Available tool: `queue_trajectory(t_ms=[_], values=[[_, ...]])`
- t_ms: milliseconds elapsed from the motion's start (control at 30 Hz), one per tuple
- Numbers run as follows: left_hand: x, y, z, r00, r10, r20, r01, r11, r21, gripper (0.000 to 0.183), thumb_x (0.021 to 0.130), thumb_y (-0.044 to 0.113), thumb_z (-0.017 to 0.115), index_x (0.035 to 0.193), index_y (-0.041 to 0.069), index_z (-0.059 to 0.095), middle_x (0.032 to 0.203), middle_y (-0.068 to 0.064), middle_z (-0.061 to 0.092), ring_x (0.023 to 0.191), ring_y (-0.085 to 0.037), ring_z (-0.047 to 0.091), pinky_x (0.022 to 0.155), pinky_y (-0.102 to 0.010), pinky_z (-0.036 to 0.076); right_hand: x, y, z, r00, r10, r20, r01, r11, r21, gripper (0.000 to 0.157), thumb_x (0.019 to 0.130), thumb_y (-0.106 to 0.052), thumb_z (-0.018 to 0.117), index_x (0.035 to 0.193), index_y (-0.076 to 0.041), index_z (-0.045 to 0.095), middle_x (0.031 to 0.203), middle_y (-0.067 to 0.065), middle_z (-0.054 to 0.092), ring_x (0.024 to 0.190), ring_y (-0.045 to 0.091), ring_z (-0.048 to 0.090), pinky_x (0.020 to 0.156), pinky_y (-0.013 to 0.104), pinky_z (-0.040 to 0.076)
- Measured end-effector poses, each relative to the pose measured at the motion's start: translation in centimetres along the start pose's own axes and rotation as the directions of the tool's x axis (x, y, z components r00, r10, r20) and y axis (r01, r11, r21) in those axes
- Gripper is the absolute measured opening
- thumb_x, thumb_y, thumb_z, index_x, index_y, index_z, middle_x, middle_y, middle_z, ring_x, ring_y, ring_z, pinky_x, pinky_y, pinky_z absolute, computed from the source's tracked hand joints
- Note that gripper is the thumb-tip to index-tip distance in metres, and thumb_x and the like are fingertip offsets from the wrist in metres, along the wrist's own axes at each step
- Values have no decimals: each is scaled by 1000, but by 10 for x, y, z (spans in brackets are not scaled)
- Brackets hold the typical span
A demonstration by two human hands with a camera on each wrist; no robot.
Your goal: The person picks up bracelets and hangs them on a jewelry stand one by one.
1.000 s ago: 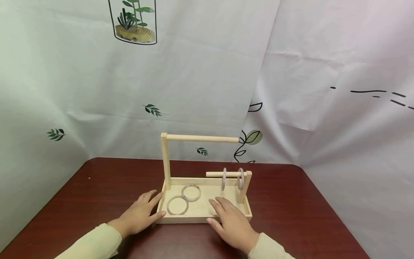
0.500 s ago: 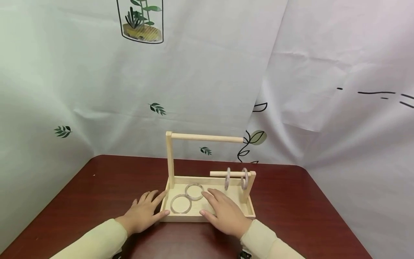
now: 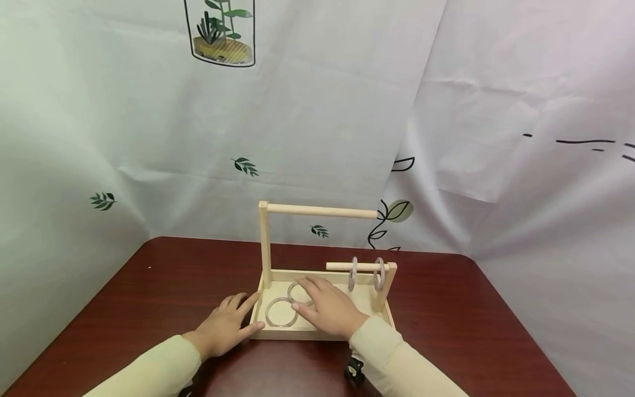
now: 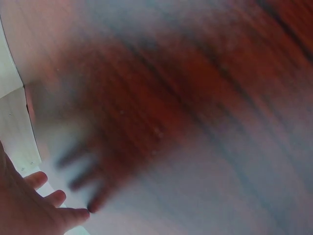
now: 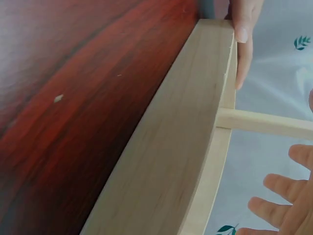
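A light wooden tray [image 3: 283, 334] sits on the table, and my left hand [image 3: 225, 325] touches its left end. The thumb lies at the front corner and the forefinger on the side edge. My right hand [image 3: 331, 311], fingers extended, is over the tray's middle. Its fingertips are at two pale bangles lying flat, the nearer bangle [image 3: 267, 314] and the farther bangle [image 3: 290, 289], which it partly hides. Two more, an inner bangle [image 3: 353, 275] and an outer bangle [image 3: 383, 273], hang on the short peg [image 3: 339, 266]. In the right wrist view, spread fingers [image 5: 286, 188] show beyond the tray wall.
A tall post [image 3: 265, 248] at the tray's left carries a long upper bar [image 3: 322, 210] pointing right, with nothing hung on it. The dark red table [image 3: 446, 314] extends around the tray. A patterned white cloth [image 3: 317, 110] hangs behind and at the sides.
My right hand has moved left across the tray, from its right half to the flat bangles. The left hand stays at the tray's left end. The head view has shifted slightly.
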State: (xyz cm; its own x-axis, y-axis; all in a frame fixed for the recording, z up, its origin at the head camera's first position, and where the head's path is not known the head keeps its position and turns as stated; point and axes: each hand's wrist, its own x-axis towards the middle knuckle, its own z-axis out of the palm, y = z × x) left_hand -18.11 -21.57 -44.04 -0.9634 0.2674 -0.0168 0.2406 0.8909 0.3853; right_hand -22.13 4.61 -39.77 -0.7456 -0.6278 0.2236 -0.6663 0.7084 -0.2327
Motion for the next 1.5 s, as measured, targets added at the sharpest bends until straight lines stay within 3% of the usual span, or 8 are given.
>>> queue_trajectory(t_ms=[267, 500, 867, 1500], values=[[0, 0, 0, 1000, 9, -6, -9, 1000, -13, 75, 92, 61, 51, 151, 17, 35, 141, -23, 39, 129, -49, 36, 97, -66, 33, 17, -3, 4, 997, 47, 61, -51, 997, 62, 59, 98, -47, 49, 145, -11, 43, 143, 12, 47, 132, 30, 44, 106, 45, 37], [1, -2, 0, 1000, 0, 1, 0, 1000, -9, 76, 91, 62, 52, 151, 18, 34, 135, -23, 45, 128, -47, 38, 97, -65, 33, 27, 3, 10, 992, 66, 103, -74, 994, 75, 66, 96, -56, 45, 146, -13, 43, 144, 9, 47, 132, 28, 45, 104, 45, 39], [1, -1, 0, 1000, -10, 15, 10, 1000, 1, 79, 90, 65, 49, 151, 18, 33, 136, -23, 45, 128, -48, 37, 97, -66, 33, 35, 16, 18, 977, 116, 178, -143, 979, 147, 75, 89, -63, 51, 148, -18, 41, 144, 8, 47, 132, 28, 45, 103, 46, 39], [1, -2, 1, 999, -18, 27, 18, 1000, -17, 76, 92, 63, 48, 152, 19, 32, 137, -23, 43, 130, -47, 36, 99, -66, 31, 45, 25, 27, 946, 117, 303, -167, 975, 144, 85, 85, -60, 61, 150, -12, 36, 145, 10, 47, 132, 30, 45, 104, 45, 39]])
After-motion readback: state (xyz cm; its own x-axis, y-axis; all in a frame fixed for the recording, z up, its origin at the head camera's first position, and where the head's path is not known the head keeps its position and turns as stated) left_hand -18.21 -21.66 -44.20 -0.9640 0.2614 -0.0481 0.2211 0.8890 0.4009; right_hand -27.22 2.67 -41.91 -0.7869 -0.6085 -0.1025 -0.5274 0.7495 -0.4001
